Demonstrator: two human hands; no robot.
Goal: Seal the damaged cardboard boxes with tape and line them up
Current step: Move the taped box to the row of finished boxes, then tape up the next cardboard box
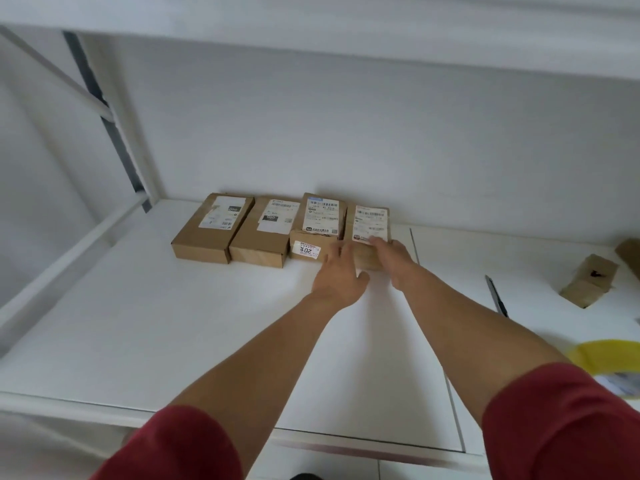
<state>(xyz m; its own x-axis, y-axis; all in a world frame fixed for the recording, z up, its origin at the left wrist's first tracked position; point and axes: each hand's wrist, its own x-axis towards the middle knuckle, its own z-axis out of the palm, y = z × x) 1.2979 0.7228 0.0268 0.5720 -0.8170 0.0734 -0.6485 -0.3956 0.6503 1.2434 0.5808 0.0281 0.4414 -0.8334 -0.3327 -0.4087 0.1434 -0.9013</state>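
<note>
Both hands, left hand (pixel 341 271) and right hand (pixel 393 256), press flat-fingered on the fourth box (pixel 371 233); knife (pixel 496 294), tape roll (pixel 613 367) and loose box (pixel 590 280) lie rightward.

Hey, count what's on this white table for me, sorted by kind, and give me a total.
Cardboard boxes: 6. Four in a row by the wall, one loose at right, one cut off by the right edge
Yellow tape roll: 1
Knife: 1
Total: 8
</note>
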